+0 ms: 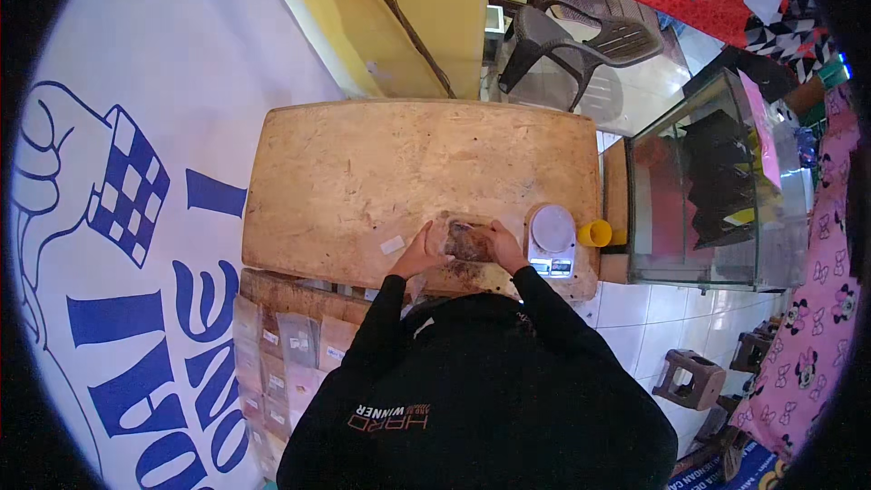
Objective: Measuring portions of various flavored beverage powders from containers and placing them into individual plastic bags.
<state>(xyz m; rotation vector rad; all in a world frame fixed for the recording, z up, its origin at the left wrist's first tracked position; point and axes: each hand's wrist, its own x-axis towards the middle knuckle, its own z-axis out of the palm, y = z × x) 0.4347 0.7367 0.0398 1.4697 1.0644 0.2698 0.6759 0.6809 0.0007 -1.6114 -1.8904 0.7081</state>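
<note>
At the near edge of a wooden table (408,156), both hands hold a clear plastic bag with dark brown contents (469,243). My left hand (420,253) grips its left side and my right hand (505,248) its right side. Dark crumbs are scattered on the wood just below the bag. A small white label or slip (392,244) lies left of my left hand. To the right of my right hand stands a white digital kitchen scale (552,228) with a lit display and a bare round pan.
A yellow cup (595,233) is right of the scale, beside a glass display case (708,197). Labelled plastic packets (299,342) fill a rack at the lower left. A plastic chair (578,41) stands beyond the table, and a brown stool (689,379) on the tiled floor.
</note>
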